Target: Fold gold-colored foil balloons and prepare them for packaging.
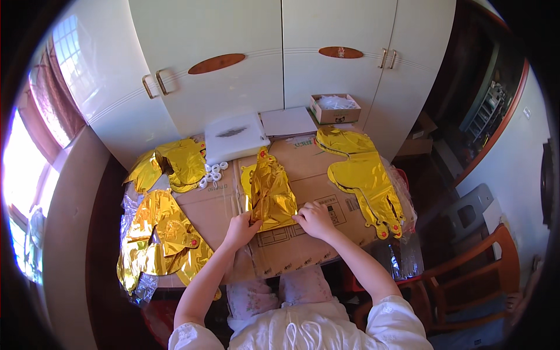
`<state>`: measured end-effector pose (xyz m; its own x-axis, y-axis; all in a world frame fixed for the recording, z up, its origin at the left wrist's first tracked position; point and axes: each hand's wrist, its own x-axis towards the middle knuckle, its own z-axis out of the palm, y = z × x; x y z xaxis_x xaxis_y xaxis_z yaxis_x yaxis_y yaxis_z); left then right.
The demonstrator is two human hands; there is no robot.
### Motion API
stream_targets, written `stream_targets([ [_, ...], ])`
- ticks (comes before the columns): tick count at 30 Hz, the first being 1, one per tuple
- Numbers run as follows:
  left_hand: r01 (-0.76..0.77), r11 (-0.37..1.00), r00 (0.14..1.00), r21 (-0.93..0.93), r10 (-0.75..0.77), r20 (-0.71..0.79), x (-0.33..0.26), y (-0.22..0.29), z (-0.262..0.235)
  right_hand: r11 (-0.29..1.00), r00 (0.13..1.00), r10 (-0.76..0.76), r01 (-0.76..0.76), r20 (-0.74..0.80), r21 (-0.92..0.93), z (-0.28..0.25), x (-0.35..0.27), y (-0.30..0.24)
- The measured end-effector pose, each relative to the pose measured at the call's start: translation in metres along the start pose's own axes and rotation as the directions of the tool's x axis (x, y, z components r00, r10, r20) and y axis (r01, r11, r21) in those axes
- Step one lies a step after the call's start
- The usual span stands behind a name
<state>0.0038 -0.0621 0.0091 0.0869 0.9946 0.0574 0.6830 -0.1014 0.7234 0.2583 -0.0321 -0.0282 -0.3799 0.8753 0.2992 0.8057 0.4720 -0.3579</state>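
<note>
Crumpled gold foil piece (271,195): lies on the middle of the cardboard-topped counter (213,210), directly before the person. Long axis runs from the person toward the cabinet (224,35), far end leaning slightly left. Narrow, red-marked end points away; broader, straighter edge faces the person.

Left hand (241,229): thumb and curled fingers pinching the near-left corner. Right hand (314,220): thumb and fingertips pinching the near-right corner. Near edge spans the gap between the two.

Left of the piece, nearest first: small heap of white rings (213,173); rear-left gold foil (185,166); front-left gold foil (157,230), creased. Right: flat gold foil shape (370,181), long axis slanting from far left to near right, lobed end toward the person.

Behind, along the cabinet: white packet (235,137), pale flat stack (289,121), open box (335,114) with white contents. Wooden chair (506,262) at right.
</note>
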Motion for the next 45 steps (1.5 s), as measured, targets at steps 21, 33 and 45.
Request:
stream_targets([
  [21,-0.028,0.895,0.970,0.444,0.132,-0.205,-0.009,0.005,0.014,0.991,0.994,0.070,-0.059,0.089,-0.119,-0.011,0.005,-0.016],
  [33,-0.446,0.675,0.869,0.587,0.483,0.106,-0.020,0.006,0.021,0.997,0.998,0.047,-0.045,0.032,-0.059,0.000,0.002,-0.009],
  [45,-0.299,0.711,0.945,0.636,0.315,0.092,-0.027,0.007,0.025,0.993,0.996,-0.061,0.066,-0.058,0.093,-0.001,-0.001,0.001],
])
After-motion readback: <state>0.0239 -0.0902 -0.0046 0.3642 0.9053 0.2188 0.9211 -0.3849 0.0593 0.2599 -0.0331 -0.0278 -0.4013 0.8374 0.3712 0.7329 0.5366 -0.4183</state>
